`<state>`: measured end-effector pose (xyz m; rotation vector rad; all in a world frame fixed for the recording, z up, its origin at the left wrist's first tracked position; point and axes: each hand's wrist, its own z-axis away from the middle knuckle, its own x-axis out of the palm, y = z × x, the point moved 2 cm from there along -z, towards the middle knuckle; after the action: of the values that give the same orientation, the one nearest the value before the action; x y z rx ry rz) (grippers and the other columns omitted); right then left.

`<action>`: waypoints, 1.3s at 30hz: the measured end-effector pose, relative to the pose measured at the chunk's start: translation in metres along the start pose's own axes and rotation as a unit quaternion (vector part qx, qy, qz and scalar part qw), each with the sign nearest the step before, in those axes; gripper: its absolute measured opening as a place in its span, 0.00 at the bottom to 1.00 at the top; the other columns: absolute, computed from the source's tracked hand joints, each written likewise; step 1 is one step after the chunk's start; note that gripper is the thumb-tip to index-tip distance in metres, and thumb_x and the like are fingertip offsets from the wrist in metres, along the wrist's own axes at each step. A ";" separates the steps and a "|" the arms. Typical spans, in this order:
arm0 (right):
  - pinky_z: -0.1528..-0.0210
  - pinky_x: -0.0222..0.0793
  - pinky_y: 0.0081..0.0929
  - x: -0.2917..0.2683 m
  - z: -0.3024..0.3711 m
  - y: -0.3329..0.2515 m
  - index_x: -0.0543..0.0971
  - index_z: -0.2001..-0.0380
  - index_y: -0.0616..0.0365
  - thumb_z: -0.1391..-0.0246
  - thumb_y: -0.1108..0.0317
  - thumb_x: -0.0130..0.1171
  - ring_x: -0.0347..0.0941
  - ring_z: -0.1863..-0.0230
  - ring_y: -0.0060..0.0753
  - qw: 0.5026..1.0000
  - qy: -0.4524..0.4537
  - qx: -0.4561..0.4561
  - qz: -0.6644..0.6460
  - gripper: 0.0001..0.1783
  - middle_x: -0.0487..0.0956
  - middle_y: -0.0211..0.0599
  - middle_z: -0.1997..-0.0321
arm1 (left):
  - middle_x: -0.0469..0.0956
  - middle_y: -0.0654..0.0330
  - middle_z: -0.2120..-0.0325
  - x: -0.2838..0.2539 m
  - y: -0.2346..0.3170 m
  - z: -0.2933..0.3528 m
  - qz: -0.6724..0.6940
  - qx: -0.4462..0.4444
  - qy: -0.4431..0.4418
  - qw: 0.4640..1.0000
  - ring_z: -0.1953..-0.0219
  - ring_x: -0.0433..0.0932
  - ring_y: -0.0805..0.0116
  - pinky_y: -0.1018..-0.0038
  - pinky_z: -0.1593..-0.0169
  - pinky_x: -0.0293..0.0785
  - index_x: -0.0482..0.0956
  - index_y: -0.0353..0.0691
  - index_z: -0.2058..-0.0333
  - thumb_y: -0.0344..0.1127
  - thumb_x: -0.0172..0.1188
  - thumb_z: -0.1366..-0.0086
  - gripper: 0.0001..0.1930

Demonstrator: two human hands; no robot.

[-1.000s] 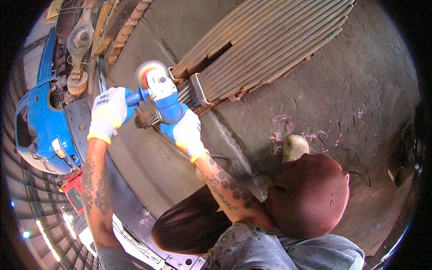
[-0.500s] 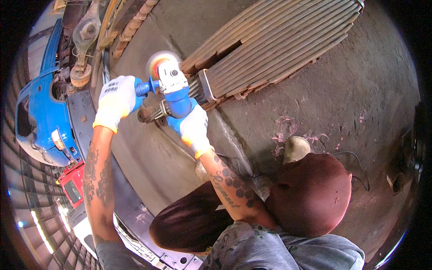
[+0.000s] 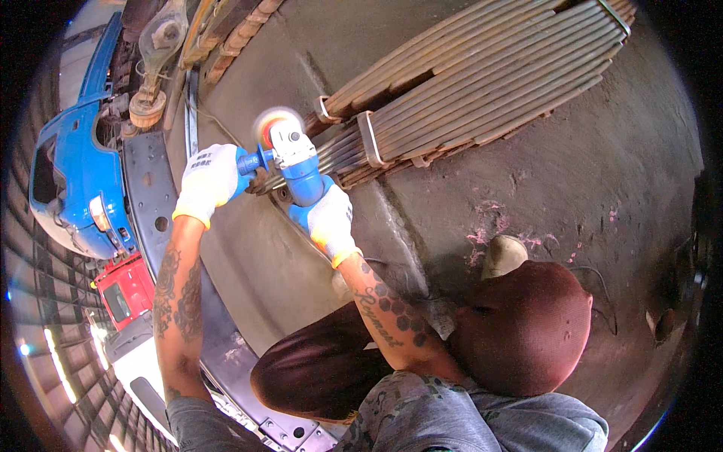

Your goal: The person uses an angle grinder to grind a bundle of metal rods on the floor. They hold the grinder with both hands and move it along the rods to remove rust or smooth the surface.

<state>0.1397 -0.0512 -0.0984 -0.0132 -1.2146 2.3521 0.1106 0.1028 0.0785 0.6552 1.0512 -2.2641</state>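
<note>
Both my hands wear white-and-blue work gloves with orange cuffs and hold a blue angle grinder (image 3: 303, 179). My left hand (image 3: 211, 178) is closed round its blue side handle (image 3: 254, 160). My right hand (image 3: 328, 218) wraps the blue body from below. The grinder's round disc (image 3: 274, 128) looks blurred, as if spinning. Close beside and partly behind the tool are the narrow ends of a leaf spring pack (image 3: 467, 98), long rusty steel strips with metal clamps (image 3: 371, 139) round them. The grinder hides part of those ends, so whether the disc touches them I cannot tell.
A long dark steel beam with holes (image 3: 153, 197) runs along my left. Beyond it stand a blue truck cab (image 3: 83, 177) and a red one (image 3: 124, 292). A rusty axle housing (image 3: 154, 64) lies at the far left. A thin cable (image 3: 606, 290) lies on the concrete floor (image 3: 482, 181) at right.
The whole scene has shifted slightly right and down in the picture. The grinder now covers less of the spring pack, and a second clamp shows beside it. Both hands keep their grip.
</note>
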 end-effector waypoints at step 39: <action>0.53 0.81 0.52 0.068 -0.011 0.012 0.80 0.59 0.55 0.62 0.60 0.76 0.86 0.58 0.62 0.999 0.032 -0.003 0.018 0.25 0.88 0.52 0.62 | 0.87 0.47 0.63 0.048 -0.058 -0.032 -0.027 -0.007 0.006 1.000 0.59 0.86 0.42 0.52 0.52 0.82 0.89 0.50 0.61 0.47 0.66 0.36 0.11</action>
<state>0.0770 -0.0194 -0.1003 -0.1133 -1.2005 2.3590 0.0434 0.1465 0.0600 0.6433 1.1026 -2.2995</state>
